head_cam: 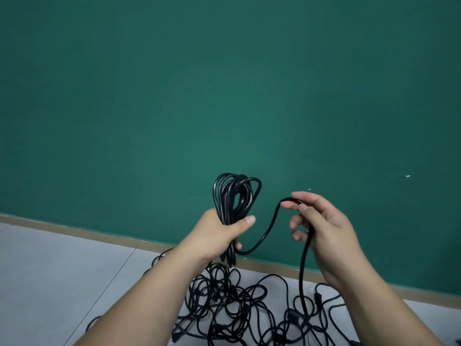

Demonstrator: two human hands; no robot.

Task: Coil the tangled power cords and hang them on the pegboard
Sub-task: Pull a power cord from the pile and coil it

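Coiling stage: a person is standing before the green wall (224, 83), gathering one black power cord (303, 270) into loops. Judging by the heap below, hanging is a long way off, and no pegboard is showing in this view.
Left hand: the left hand (214, 233) is gripping the coil (233, 193) around its waist, with fingers and thumb wrapping tightly round the bundled strands.
Right hand: the right hand (324, 231) is pinching the cord between thumb and forefinger, while the other fingers are curling loosely.
Key relation: the coil is standing roughly upright, its long axis running up and down. The slack span (269, 229) is sagging in a U from under the left fist rightward up to the right hand, so the next loop is probably going leftward to that fist.
Trailing end: below the right hand the cord is dropping into the tangled pile (237, 303) lying on the grey floor (50, 270).
Cord appearance: smooth, glossy black and round-jacketed, with plugs showing in the pile.
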